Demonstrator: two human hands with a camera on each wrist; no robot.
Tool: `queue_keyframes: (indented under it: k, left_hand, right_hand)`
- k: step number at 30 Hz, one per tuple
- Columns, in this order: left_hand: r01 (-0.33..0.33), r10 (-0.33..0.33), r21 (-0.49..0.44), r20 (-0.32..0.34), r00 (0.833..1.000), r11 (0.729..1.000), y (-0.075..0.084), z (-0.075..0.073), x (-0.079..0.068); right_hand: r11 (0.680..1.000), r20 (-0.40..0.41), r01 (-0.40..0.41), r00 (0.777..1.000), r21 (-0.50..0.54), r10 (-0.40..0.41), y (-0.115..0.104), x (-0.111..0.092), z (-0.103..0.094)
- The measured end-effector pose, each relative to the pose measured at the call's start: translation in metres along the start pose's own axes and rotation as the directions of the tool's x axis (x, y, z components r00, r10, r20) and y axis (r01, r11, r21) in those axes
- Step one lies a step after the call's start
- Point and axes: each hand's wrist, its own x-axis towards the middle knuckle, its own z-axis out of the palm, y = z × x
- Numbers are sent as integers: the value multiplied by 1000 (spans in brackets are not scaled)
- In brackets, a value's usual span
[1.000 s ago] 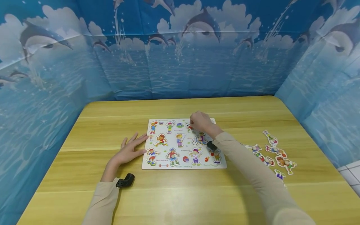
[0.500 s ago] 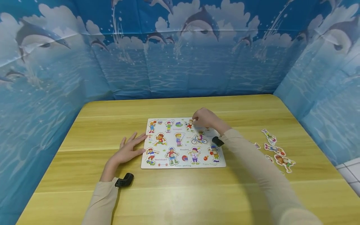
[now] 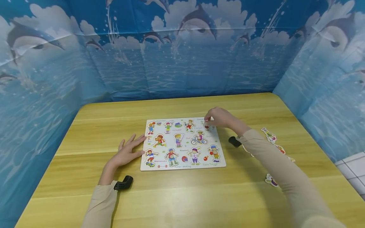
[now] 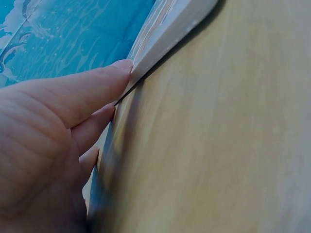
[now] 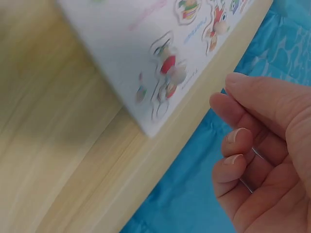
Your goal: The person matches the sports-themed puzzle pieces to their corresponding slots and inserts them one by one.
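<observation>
A white wooden peg puzzle board, with cartoon sports figures in its cutouts, lies flat on the table. My left hand rests beside its left edge; the thumb touches the board's side, fingers spread and fairly straight. Over the top right corner hovers my right hand, partly covering the tennis player piece. In the right wrist view that piece sits in its cutout, a round knob on it. The right fingers are loosely curled, thumb and index close together with nothing visible between them, apart from the board. Left of it is the football player piece.
Loose puzzle pieces lie on the table's right side, some hidden under the right sleeve. Another loose piece is nearer the front. A blue dolphin-print cloth hangs behind the table.
My right hand has moved right, from the football player piece to the tennis player piece at the corner. The left hand stays by the board's edge. The head view has shifted slightly.
</observation>
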Motion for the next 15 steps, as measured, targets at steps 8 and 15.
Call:
queue_keyframes:
  k: [8,15]
  left_hand:
    - [-7,7,9,5,1000,1000,-2,1,-1]
    - [-23,23,9,4,1000,1000,-1,1,1]
  right_hand:
    - [997,-61,75,995,-13,-76,18,-25,-6]
    - [996,-24,-15,1000,-89,13,20,-48,-9]
